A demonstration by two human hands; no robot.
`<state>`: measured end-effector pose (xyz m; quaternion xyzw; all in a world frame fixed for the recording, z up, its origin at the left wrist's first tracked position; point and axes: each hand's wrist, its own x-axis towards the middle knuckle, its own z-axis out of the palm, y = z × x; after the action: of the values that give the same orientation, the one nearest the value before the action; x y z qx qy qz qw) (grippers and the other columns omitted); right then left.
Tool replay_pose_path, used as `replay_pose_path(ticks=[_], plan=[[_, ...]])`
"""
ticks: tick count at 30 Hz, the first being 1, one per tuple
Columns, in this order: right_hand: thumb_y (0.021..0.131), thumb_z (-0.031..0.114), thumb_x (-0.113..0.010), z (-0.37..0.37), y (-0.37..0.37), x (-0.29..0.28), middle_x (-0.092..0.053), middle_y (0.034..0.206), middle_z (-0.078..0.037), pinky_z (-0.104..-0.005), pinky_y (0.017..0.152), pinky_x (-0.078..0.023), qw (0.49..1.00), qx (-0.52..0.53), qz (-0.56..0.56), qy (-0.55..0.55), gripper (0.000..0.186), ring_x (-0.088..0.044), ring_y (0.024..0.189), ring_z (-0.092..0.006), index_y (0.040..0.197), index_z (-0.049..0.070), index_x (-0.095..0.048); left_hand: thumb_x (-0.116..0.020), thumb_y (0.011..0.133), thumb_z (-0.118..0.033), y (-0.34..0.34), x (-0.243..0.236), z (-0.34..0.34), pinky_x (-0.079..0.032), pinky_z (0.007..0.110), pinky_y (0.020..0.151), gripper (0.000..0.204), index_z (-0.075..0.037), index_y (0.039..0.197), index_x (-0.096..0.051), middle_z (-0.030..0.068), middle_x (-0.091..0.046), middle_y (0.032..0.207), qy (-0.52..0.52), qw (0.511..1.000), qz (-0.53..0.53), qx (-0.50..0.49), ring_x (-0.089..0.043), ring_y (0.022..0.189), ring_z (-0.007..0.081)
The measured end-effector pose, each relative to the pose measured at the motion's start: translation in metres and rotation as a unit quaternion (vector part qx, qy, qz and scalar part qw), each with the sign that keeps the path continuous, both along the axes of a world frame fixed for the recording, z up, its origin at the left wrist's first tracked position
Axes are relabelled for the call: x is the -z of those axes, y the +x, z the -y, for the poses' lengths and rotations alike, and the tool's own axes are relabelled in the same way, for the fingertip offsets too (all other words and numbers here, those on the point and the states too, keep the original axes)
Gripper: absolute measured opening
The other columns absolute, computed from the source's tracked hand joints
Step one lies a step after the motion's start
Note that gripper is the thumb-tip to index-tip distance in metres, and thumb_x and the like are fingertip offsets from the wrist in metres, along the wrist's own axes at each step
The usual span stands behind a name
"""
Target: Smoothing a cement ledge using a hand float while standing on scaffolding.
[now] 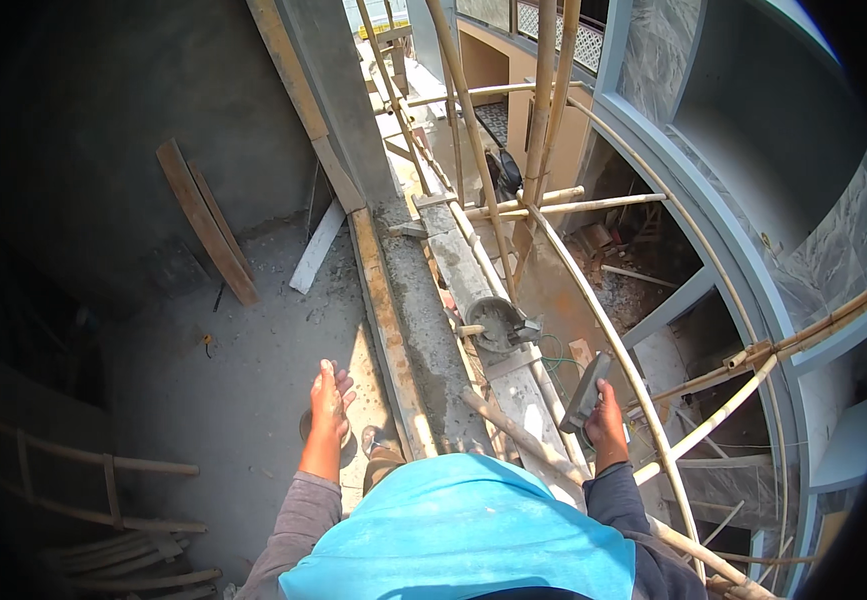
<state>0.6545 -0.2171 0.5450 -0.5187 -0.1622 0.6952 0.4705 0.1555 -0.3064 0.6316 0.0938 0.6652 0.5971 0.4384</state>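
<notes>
My right hand [607, 422] is wrapped round a flat grey plastering float [584, 393], held out over the bamboo scaffold at the right. On the other side, my left hand [328, 402] is raised with its fingers stretched out and nothing in it. Below it, a dark round object [305, 426] shows only in part. Between the hands runs a wall top [421, 325] covered in rough grey mortar, edged by a timber board [385, 320]. A black bucket [493, 322] with grey mortar in it stands on the scaffold plank, nearer my right hand.
Bamboo poles [593, 290] cross at the right, above a drop to rubble. A curved blue-grey frame [753, 260] bounds the far right. Planks [203, 225] lean on the dark wall at the left, above the concrete floor [203, 370]. A concrete column [338, 90] rises ahead.
</notes>
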Motion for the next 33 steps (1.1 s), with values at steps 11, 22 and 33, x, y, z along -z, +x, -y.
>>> replay_pose_path(ticks=[11, 22, 33], plan=[[0.080, 0.035, -0.075, -0.037, -0.147, -0.166, -0.054, 0.119, -0.017, -0.0360, 0.074, -0.054, 0.987, -0.051, 0.003, 0.155, 0.100, -0.061, 0.099, -0.0230, 0.147, -0.004, -0.012, -0.024, 0.089, -0.075, 0.113, -0.076, -0.067, -0.026, 0.047, 0.108, 0.095, 0.002, 0.146, -0.025, 0.0294, -0.027, 0.147, 0.075, 0.966, -0.014, 0.245, -0.028, 0.137, 0.0380], [0.072, 0.009, -0.082, 0.006, -0.203, -0.208, -0.046, 0.124, -0.015, -0.0295, 0.082, -0.055, 0.907, -0.096, 0.137, 0.386, 0.102, -0.061, 0.103, -0.0213, 0.148, -0.001, -0.016, -0.006, 0.086, -0.079, 0.122, -0.083, -0.059, -0.008, 0.053, 0.113, 0.101, -0.002, 0.149, -0.020, 0.0306, -0.012, 0.152, 0.038, 0.951, 0.081, 0.297, -0.007, 0.144, 0.0404], [0.063, 0.030, -0.088, -0.003, -0.227, -0.207, -0.050, 0.113, -0.017, -0.0359, 0.086, -0.048, 0.775, -0.134, 0.342, 0.514, 0.107, -0.057, 0.100, -0.0260, 0.147, 0.002, -0.028, -0.016, 0.092, -0.071, 0.126, -0.082, -0.050, -0.038, 0.040, 0.102, 0.086, -0.002, 0.139, -0.033, 0.0125, -0.054, 0.125, 0.122, 0.926, 0.112, 0.341, -0.053, 0.116, 0.0232]])
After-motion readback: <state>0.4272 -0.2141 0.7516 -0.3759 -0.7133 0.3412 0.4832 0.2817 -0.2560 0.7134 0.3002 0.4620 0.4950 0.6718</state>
